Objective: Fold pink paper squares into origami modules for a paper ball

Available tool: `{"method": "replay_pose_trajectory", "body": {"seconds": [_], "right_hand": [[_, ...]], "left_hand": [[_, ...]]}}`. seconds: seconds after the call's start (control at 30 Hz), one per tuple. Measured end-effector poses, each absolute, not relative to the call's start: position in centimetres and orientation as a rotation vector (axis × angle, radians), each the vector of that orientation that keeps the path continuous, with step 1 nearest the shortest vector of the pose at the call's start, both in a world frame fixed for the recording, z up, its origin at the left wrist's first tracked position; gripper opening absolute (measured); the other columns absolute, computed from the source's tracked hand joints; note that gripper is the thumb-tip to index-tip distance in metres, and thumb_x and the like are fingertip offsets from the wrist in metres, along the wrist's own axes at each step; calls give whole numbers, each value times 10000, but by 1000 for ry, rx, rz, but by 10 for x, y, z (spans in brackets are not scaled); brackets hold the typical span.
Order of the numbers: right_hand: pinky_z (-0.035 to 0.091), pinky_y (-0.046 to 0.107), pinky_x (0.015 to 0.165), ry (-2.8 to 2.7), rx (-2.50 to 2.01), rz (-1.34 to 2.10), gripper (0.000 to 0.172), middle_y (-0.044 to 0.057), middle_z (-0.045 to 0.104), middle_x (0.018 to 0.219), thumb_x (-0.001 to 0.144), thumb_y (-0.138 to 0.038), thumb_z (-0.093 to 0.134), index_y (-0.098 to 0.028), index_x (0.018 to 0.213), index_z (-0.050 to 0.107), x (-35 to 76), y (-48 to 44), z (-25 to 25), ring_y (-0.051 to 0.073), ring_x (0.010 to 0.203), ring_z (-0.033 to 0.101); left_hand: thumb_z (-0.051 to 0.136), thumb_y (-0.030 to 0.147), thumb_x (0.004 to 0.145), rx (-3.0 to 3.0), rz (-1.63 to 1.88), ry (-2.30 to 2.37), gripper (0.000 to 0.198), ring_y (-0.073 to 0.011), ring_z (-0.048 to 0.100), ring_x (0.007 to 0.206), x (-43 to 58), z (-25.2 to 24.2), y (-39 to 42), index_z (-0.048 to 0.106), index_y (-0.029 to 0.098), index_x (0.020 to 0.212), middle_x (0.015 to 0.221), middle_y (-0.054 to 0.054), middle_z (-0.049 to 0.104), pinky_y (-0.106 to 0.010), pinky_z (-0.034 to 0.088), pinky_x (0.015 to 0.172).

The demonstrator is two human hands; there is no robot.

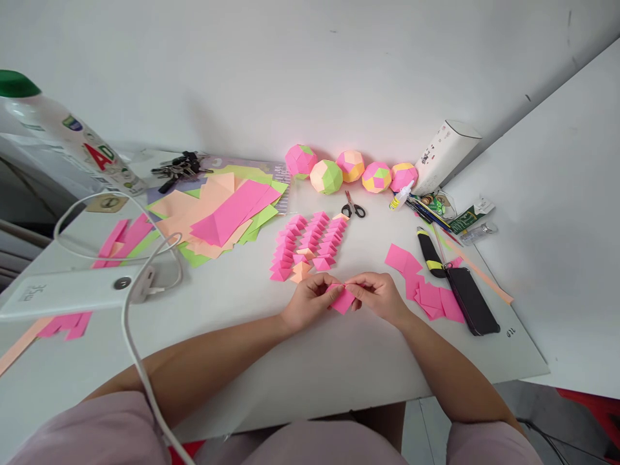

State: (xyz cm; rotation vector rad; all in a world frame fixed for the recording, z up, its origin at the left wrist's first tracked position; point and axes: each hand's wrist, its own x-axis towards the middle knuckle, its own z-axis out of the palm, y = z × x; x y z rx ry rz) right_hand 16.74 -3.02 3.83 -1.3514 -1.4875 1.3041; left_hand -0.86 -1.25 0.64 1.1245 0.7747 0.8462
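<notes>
Between my two hands is a small pink paper square (pixel 343 301), tilted so that one corner points toward me. My left hand (pixel 310 300) pinches its left side between thumb and fingers. On the other side, my right hand (pixel 380 296) grips the top right edge, fingertips close to those of the left. Just beyond the hands stand rows of folded pink paper units (pixel 317 232), a few of them peach. Loose pink squares (pixel 431 298) lie to the right of my right hand.
Paper balls (pixel 327 177) line the wall behind small scissors (pixel 352 208). Coloured sheets (pixel 227 216) are piled at left, near a power bank (pixel 72 292) whose white cable loops across. At right lie a box cutter (pixel 429 252), a phone (pixel 471 300) and a glue bottle (pixel 401 196).
</notes>
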Motion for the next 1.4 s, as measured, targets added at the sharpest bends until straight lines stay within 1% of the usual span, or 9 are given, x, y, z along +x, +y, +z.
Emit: {"method": "replay_pose_trajectory", "body": {"seconds": [0.17, 0.33, 0.63, 0.7, 0.8, 0.9, 1.0, 1.17, 1.4], "right_hand": [[523, 233, 483, -1478, -1369, 1317, 240, 15, 657, 631, 778, -380, 648, -143, 783, 688, 168, -30, 40, 115, 477, 622], [517, 233, 471, -1466, -1370, 1331, 258, 20, 652, 648, 778, -394, 645, -138, 781, 679, 167, -30, 40, 117, 476, 620], [524, 242, 458, -1434, -1372, 1354, 294, 12, 639, 612, 765, -430, 652, -137, 780, 674, 169, -29, 39, 123, 462, 615], [523, 241, 462, -1431, -1374, 1354, 287, 12, 641, 620, 767, -424, 653, -138, 783, 673, 170, -29, 39, 123, 465, 618], [517, 234, 468, -1438, -1374, 1364, 263, 6, 636, 600, 772, -400, 655, -138, 778, 673, 169, -29, 38, 119, 463, 617], [515, 232, 474, -1458, -1370, 1402, 252, 7, 635, 586, 777, -387, 652, -136, 775, 679, 168, -29, 38, 116, 464, 613], [519, 232, 479, -1484, -1383, 1419, 257, 9, 637, 585, 777, -389, 649, -134, 781, 685, 167, -30, 38, 116, 468, 613], [516, 224, 465, -1511, -1386, 1396, 259, 1, 618, 563, 780, -393, 639, -137, 764, 678, 167, -30, 39, 113, 456, 607], [502, 224, 459, -1455, -1386, 1375, 249, 1, 619, 589, 784, -385, 639, -139, 761, 665, 170, -28, 38, 111, 454, 601]], "left_hand": [[619, 412, 799, 1139, 856, 755, 283, -92, 533, 571, -9, 5, -13, 561, 145, 728, 656, 2, 601, -232, 451, 541], [595, 427, 814, 1162, 855, 766, 294, -91, 520, 566, -10, 2, -12, 544, 154, 721, 654, 3, 592, -231, 441, 537], [567, 524, 790, 1147, 876, 865, 370, -92, 477, 554, -9, 6, -12, 527, 165, 709, 614, 27, 524, -232, 419, 533], [560, 510, 800, 1139, 891, 875, 354, -91, 475, 568, -10, 6, -12, 530, 166, 723, 627, 29, 517, -229, 416, 547], [576, 449, 812, 1140, 876, 795, 290, -99, 514, 624, -10, 6, -12, 545, 164, 770, 696, 10, 564, -238, 429, 594], [615, 419, 786, 1132, 831, 742, 272, -116, 548, 642, -10, 8, -12, 546, 157, 772, 726, -11, 597, -255, 437, 602], [638, 401, 759, 1137, 814, 777, 267, -111, 531, 607, -9, 9, -13, 538, 154, 738, 690, -6, 579, -248, 421, 569], [635, 351, 749, 1170, 829, 813, 219, -102, 506, 604, -9, 8, -13, 537, 158, 714, 678, 5, 558, -235, 409, 571], [604, 406, 770, 1158, 894, 889, 262, -94, 454, 594, -10, 7, -12, 527, 162, 712, 655, 17, 502, -221, 390, 560]]}}
